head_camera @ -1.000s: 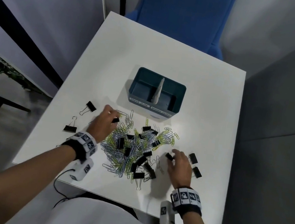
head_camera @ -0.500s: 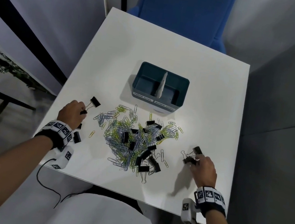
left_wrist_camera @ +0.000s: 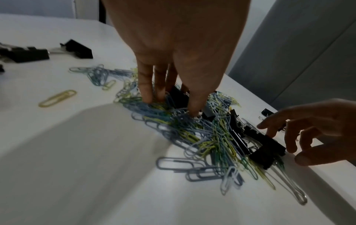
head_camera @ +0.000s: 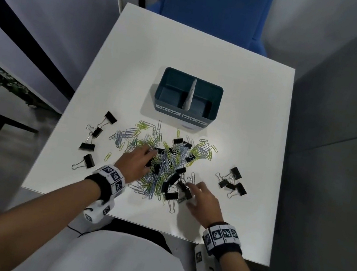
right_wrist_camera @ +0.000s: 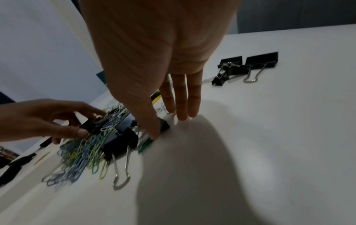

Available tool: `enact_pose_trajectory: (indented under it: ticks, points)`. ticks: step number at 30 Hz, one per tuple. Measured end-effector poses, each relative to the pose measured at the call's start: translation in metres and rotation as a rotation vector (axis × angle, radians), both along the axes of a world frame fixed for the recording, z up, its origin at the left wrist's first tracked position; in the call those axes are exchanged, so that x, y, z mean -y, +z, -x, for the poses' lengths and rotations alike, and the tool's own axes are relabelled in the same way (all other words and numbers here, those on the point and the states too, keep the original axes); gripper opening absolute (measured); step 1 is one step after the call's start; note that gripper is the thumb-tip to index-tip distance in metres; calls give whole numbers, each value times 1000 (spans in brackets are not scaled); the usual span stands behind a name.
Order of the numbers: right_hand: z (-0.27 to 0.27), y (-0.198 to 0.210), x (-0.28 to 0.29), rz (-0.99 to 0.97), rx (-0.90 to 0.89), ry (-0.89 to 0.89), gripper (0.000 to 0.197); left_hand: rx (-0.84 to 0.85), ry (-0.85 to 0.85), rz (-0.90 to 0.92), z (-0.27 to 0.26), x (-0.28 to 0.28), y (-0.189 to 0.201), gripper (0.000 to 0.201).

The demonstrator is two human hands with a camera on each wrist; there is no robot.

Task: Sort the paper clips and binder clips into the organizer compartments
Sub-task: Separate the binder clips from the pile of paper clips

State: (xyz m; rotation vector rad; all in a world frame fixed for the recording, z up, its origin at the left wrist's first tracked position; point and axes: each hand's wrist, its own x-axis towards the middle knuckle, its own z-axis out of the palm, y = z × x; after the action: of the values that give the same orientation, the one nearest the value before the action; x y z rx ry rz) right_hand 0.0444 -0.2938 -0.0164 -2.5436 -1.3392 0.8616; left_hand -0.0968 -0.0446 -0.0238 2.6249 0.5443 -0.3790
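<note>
A teal two-compartment organizer (head_camera: 213, 93) stands beyond a mixed pile of blue and yellow paper clips (head_camera: 167, 164) with black binder clips among them. My left hand (head_camera: 148, 158) reaches into the pile's left side; thumb and fingers pinch a black binder clip (left_wrist_camera: 179, 97) half buried in paper clips. My right hand (head_camera: 188, 194) is at the pile's near right edge, where thumb and index finger close on another black binder clip (head_camera: 184, 191), also seen in the left wrist view (left_wrist_camera: 269, 146). Both organizer compartments look empty.
Several binder clips (head_camera: 93, 141) lie in a loose group on the white table (head_camera: 246, 123) left of the pile, and another group of binder clips (head_camera: 231, 180) lies to its right. A blue chair (head_camera: 214, 5) stands behind the table. The table's near edge is close to my wrists.
Both hands have left the side groups of binder clips and come back inward to the central pile. Each now grips a new binder clip there.
</note>
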Motion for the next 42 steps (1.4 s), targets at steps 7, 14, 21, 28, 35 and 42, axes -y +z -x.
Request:
enact_pose_trajectory:
  ticks: [7,14,21,28,35,42]
  points:
    - [12,-9,-19,-37,17,-126,33,22,105,37,-18,9,3,51]
    - [10,-9,-23,-45,1,-180,16,162,244,186,-14,0,23,45]
    - [1,3,-14,-83,-12,-209,17,251,441,-48,31,-56,32,41]
    - [-40,26,10,-97,54,-365,20,-7,664,-169,68,-113,18,45]
    - [-92,16,34,36,118,-724,32,-98,785,-49,73,-129,0,38]
    - [-96,5,35,96,119,-747,27,-118,620,-112,65,-114,7,43]
